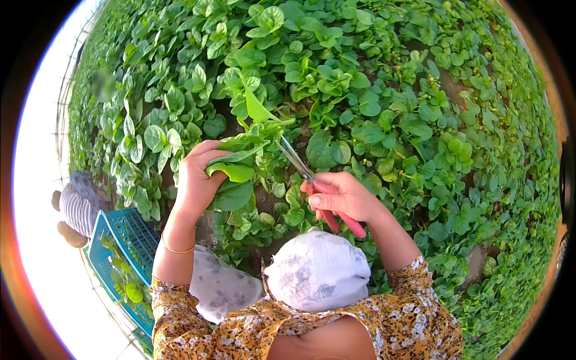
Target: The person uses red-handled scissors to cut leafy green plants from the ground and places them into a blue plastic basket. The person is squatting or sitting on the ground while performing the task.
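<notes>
My left hand [198, 175] grips a bunch of broad green leaves [236, 171], with cut-looking stems and leaf tips pointing up and to the right. In my right hand [342, 198] is a pair of scissors [297, 158] with red handles. Their slim metal blades point up and left and are a little apart. The blade tips lie just right of the bunch, close to its stems; whether they touch is hard to tell. Leafy plants [324, 150] grow low from the soil beneath both hands.
A blue-green plastic crate [130, 238] holding some leaves [128, 281] stands at my left. Beyond it, at the left edge, is a striped, bundled shape [77, 204]. Dense leafy rows [450, 135] spread ahead and right, with patches of bare soil [478, 265]. My cloth-covered knees [319, 270] are below my hands.
</notes>
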Demonstrator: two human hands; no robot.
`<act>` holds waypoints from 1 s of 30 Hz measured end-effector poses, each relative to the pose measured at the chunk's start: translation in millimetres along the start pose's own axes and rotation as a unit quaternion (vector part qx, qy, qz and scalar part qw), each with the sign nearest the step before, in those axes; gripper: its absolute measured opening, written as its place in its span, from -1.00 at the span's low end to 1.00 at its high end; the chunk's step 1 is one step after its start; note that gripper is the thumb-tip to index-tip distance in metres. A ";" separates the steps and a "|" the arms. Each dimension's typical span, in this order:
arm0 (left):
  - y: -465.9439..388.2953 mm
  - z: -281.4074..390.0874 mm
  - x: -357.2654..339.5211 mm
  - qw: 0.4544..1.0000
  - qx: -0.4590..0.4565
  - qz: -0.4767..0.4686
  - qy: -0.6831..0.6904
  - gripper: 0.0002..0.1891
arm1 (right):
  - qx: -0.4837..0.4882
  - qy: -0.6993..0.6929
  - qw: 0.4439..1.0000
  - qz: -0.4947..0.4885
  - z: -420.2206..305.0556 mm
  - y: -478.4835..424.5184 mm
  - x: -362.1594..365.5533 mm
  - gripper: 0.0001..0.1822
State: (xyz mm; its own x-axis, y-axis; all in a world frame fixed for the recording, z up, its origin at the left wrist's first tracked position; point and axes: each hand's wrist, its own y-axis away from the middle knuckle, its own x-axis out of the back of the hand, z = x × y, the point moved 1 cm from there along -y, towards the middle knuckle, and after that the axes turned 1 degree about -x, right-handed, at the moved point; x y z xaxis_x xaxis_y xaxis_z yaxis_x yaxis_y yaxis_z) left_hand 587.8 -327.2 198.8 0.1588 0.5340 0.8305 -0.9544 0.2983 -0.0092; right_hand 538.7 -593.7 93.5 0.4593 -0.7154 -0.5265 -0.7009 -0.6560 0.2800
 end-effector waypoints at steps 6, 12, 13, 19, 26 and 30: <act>62.4 -29.3 9.1 0.991 0.060 0.037 -0.115 -0.70 | -0.104 0.187 0.976 -0.040 21.8 -65.0 -26.0 -0.50; 103.9 -56.5 2.3 0.976 0.130 0.049 -0.167 -0.73 | -0.179 0.100 0.975 -0.087 56.9 -99.7 -47.9 -0.58; 109.1 -61.9 -0.8 0.973 0.152 0.053 -0.168 -0.74 | -0.185 0.055 0.977 -0.093 62.8 -102.5 -52.1 -0.58; 120.9 -74.8 -17.3 0.956 0.247 0.025 -0.157 -0.78 | -0.195 -0.062 0.973 -0.104 84.5 -124.8 -76.8 -0.55; 135.2 -85.8 -7.1 0.954 0.260 0.013 -0.149 -0.77 | -0.219 -0.067 0.972 -0.050 93.3 -147.6 -90.5 -0.55; 154.2 -97.8 58.0 0.936 0.311 0.122 -0.108 -0.82 | -0.235 -0.054 0.970 -0.029 95.0 -155.3 -82.8 -0.57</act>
State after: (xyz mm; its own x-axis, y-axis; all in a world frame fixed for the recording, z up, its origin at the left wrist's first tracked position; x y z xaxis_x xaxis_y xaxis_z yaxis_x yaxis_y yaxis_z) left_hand 474.6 -172.9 191.1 -0.0732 0.3345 0.9396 -0.9289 -0.3658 0.0579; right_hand 557.7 -409.8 17.3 0.4129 -0.6608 -0.6268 -0.3375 -0.7502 0.5685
